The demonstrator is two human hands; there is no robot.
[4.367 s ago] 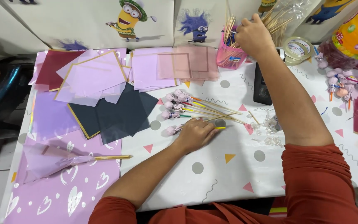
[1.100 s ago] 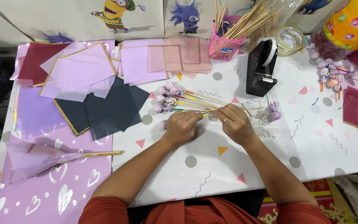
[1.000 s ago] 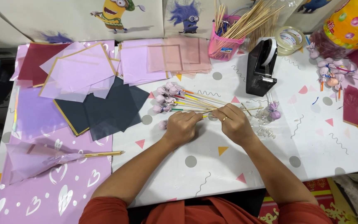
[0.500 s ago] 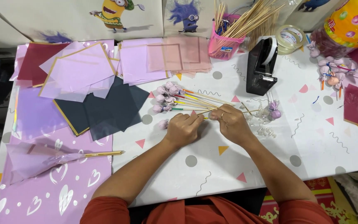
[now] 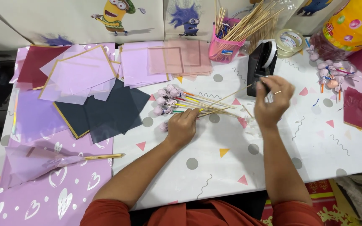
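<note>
From the head camera, the left hand lies curled, palm down, on the patterned white table cover, its fingers closed on a thin wooden skewer beside the bundle of small pink wrapped flowers on coloured sticks at the table's middle. The right hand, forearm raised off the table, is half closed with fingertips pinched at the black tape dispenser toward the far right. Thin translucent lilac, pink and dark paper squares lie fanned to the far left.
</note>
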